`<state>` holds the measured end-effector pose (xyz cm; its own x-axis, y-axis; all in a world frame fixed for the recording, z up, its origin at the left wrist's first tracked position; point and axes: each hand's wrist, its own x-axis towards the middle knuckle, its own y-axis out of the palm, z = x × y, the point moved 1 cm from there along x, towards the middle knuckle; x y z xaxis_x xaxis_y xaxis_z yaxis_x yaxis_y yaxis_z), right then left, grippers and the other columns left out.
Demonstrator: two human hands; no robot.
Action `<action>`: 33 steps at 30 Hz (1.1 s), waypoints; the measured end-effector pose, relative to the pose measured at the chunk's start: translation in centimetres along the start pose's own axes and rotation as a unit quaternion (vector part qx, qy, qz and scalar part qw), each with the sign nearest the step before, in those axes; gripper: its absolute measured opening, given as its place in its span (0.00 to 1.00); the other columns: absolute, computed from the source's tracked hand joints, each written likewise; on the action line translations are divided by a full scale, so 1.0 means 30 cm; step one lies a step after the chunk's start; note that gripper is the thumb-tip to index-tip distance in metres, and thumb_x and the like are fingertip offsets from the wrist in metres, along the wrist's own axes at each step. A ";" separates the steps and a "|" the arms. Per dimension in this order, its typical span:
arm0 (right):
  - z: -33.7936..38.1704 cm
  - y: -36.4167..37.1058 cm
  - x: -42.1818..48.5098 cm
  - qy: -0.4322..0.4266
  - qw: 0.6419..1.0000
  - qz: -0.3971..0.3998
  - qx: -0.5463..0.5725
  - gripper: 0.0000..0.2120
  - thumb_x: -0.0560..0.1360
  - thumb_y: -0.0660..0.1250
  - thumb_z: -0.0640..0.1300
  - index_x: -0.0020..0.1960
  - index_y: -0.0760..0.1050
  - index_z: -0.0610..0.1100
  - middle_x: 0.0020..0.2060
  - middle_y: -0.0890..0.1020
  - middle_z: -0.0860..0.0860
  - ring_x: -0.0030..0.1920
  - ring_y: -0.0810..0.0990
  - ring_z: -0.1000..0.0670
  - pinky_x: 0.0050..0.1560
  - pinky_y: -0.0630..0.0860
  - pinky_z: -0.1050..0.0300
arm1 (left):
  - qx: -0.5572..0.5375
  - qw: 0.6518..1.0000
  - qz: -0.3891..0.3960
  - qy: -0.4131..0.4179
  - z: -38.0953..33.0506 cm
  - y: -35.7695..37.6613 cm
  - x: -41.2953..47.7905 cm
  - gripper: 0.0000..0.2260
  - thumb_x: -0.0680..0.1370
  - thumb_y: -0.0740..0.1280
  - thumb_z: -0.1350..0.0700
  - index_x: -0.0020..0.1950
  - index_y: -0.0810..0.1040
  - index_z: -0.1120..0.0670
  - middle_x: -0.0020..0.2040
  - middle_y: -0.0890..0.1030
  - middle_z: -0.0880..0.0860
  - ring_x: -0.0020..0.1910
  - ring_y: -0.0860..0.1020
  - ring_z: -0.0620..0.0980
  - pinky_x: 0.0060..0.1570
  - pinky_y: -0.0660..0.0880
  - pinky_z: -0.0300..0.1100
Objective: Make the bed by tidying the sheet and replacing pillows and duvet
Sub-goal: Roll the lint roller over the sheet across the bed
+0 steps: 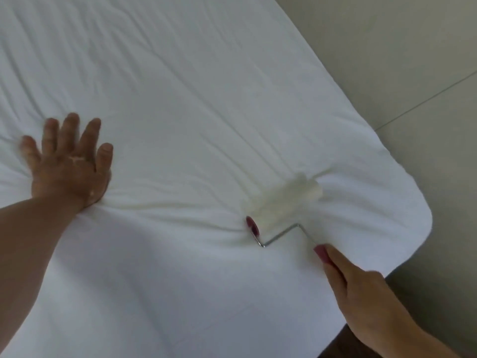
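Five spread fingers (89, 136) of your left hand (71, 174) are pressing flat on the sheet (206, 99); your right hand (361, 293) is gripping the lint roller (286, 200).

Left hand (69, 164): bare, palm facing down, fingers and thumb spreading wide and straight, heel pressing into the white fabric sheet (206, 99); fingertips blurring slightly; bare forearm reaching in from the lower left edge.

Right hand (361, 301): bare, fingers curling round the red handle of the white-drummed wire-necked lint roller (289, 200), one finger lying straight along that handle; forearm reaching in from the lower right corner.
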<state>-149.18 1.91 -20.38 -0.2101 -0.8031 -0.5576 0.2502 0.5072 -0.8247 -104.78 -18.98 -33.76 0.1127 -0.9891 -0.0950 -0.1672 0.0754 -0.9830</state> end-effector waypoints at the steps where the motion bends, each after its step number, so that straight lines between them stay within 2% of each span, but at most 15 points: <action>1: -0.033 0.008 -0.047 0.019 1.000 0.000 -0.004 0.44 0.65 0.31 0.71 0.78 0.55 0.63 0.31 0.78 0.56 0.30 0.79 0.66 0.30 0.72 0.69 | 0.010 1.000 0.010 -0.013 -0.007 0.000 0.003 0.28 0.82 0.42 0.36 0.82 0.51 0.42 0.83 0.50 0.52 0.81 0.47 0.58 0.76 0.43 0.67; 2: -0.051 0.015 -0.065 0.027 0.999 -0.002 -0.018 0.45 0.63 0.28 0.73 0.77 0.54 0.65 0.29 0.76 0.57 0.31 0.78 0.69 0.33 0.73 0.70 | 0.025 0.999 0.020 -0.026 -0.017 -0.003 0.000 0.29 0.82 0.40 0.35 0.82 0.48 0.42 0.83 0.48 0.50 0.81 0.45 0.56 0.76 0.41 0.65; 3: -0.049 0.013 -0.062 0.028 0.999 -0.014 -0.019 0.45 0.63 0.28 0.75 0.76 0.55 0.67 0.29 0.77 0.57 0.31 0.80 0.63 0.35 0.75 0.69 | 0.038 0.998 0.029 -0.034 -0.026 -0.008 -0.003 0.29 0.82 0.39 0.35 0.82 0.46 0.41 0.83 0.45 0.49 0.82 0.43 0.55 0.76 0.39 0.64; 7: 0.090 -0.017 0.132 -0.010 0.994 -0.081 0.069 0.28 0.75 0.41 0.71 0.69 0.66 0.65 0.37 0.82 0.54 0.35 0.80 0.50 0.43 0.81 0.50 | 0.011 0.996 0.066 -0.060 -0.096 -0.027 -0.078 0.29 0.82 0.38 0.36 0.82 0.43 0.42 0.83 0.42 0.49 0.81 0.39 0.55 0.77 0.38 0.63; 11: 0.260 -0.068 0.332 -0.054 0.989 -0.110 0.082 0.15 0.83 0.48 0.60 0.64 0.67 0.61 0.40 0.81 0.52 0.41 0.76 0.45 0.42 0.76 0.50 | -0.039 0.996 0.066 -0.055 -0.159 -0.039 -0.255 0.29 0.81 0.38 0.37 0.82 0.44 0.42 0.83 0.45 0.49 0.82 0.42 0.54 0.78 0.40 0.61; 14: 0.136 -0.010 0.194 -0.037 0.994 -0.079 0.061 0.22 0.79 0.41 0.68 0.67 0.63 0.65 0.41 0.82 0.52 0.39 0.80 0.46 0.45 0.80 0.49 | -0.038 0.996 0.062 -0.046 -0.174 -0.029 -0.351 0.29 0.81 0.38 0.37 0.83 0.46 0.41 0.84 0.47 0.49 0.82 0.43 0.54 0.78 0.40 0.59; 16: -0.007 0.075 0.019 -0.016 0.995 -0.069 0.074 0.26 0.76 0.39 0.71 0.68 0.64 0.71 0.35 0.82 0.56 0.30 0.80 0.55 0.39 0.80 0.61 | -0.031 0.997 0.056 -0.048 -0.168 -0.014 -0.363 0.29 0.82 0.37 0.37 0.82 0.45 0.41 0.84 0.46 0.49 0.82 0.42 0.54 0.78 0.39 0.59; 17: -0.075 0.113 -0.068 -0.007 0.994 -0.051 0.092 0.27 0.77 0.40 0.71 0.68 0.68 0.69 0.30 0.81 0.58 0.27 0.79 0.59 0.34 0.77 0.69 | -0.024 0.997 0.052 -0.050 -0.165 -0.004 -0.361 0.28 0.82 0.36 0.37 0.82 0.44 0.41 0.84 0.45 0.49 0.82 0.41 0.54 0.78 0.38 0.58; 18: -0.144 0.148 -0.129 0.003 0.993 -0.056 0.105 0.32 0.79 0.40 0.71 0.68 0.74 0.60 0.26 0.79 0.59 0.27 0.77 0.65 0.30 0.72 0.76 | -0.016 0.997 0.048 -0.051 -0.165 0.007 -0.356 0.28 0.82 0.35 0.37 0.82 0.43 0.40 0.84 0.44 0.49 0.82 0.40 0.54 0.78 0.38 0.58; 20: -0.194 0.188 -0.190 -0.020 0.996 -0.052 0.069 0.33 0.82 0.42 0.68 0.69 0.74 0.50 0.25 0.79 0.60 0.33 0.74 0.76 0.31 0.67 0.83 | -0.009 0.998 0.039 -0.053 -0.167 0.027 -0.351 0.28 0.82 0.35 0.37 0.82 0.43 0.41 0.83 0.43 0.49 0.81 0.39 0.54 0.78 0.37 0.58; 23: -0.094 0.122 -0.132 -0.009 0.994 -0.086 0.064 0.29 0.79 0.44 0.67 0.75 0.65 0.60 0.29 0.80 0.56 0.28 0.79 0.60 0.35 0.77 0.70 | -0.007 0.998 0.034 -0.051 -0.164 0.042 -0.349 0.28 0.82 0.36 0.37 0.82 0.43 0.41 0.83 0.44 0.50 0.81 0.40 0.54 0.77 0.37 0.58; 26: 0.068 0.031 0.055 -0.013 0.992 -0.085 0.091 0.22 0.81 0.45 0.65 0.71 0.64 0.63 0.36 0.81 0.56 0.36 0.81 0.53 0.42 0.82 0.51 | -0.004 0.998 0.030 -0.052 -0.156 0.048 -0.348 0.28 0.82 0.37 0.38 0.82 0.45 0.41 0.83 0.45 0.50 0.81 0.41 0.55 0.77 0.38 0.59; 28: 0.112 -0.002 0.133 -0.020 0.989 -0.094 0.108 0.19 0.83 0.45 0.63 0.69 0.65 0.61 0.38 0.81 0.55 0.41 0.80 0.48 0.46 0.81 0.45 | -0.010 0.998 0.027 -0.051 -0.156 0.043 -0.348 0.28 0.82 0.39 0.38 0.83 0.46 0.42 0.83 0.46 0.50 0.81 0.42 0.56 0.77 0.39 0.60; 30: 0.070 0.019 0.116 -0.020 0.993 -0.068 0.091 0.19 0.82 0.45 0.63 0.70 0.63 0.62 0.39 0.81 0.54 0.40 0.80 0.48 0.44 0.81 0.46 | -0.021 0.998 0.030 -0.046 -0.158 0.039 -0.345 0.28 0.82 0.39 0.37 0.83 0.47 0.42 0.83 0.46 0.51 0.81 0.43 0.56 0.77 0.39 0.60; 33: -0.084 0.089 -0.079 0.008 0.996 -0.006 0.085 0.27 0.80 0.46 0.64 0.77 0.58 0.61 0.33 0.81 0.54 0.28 0.80 0.55 0.30 0.76 0.65 | -0.032 0.998 0.022 -0.046 -0.156 0.038 -0.343 0.29 0.82 0.40 0.37 0.82 0.49 0.43 0.83 0.48 0.52 0.81 0.45 0.57 0.77 0.40 0.61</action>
<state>-150.40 5.96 -21.50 -0.2294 -0.8029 -0.5502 0.4044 0.4356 -0.8042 -110.72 -9.29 -33.18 0.1933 -0.9689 -0.1543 -0.2355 0.1069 -0.9660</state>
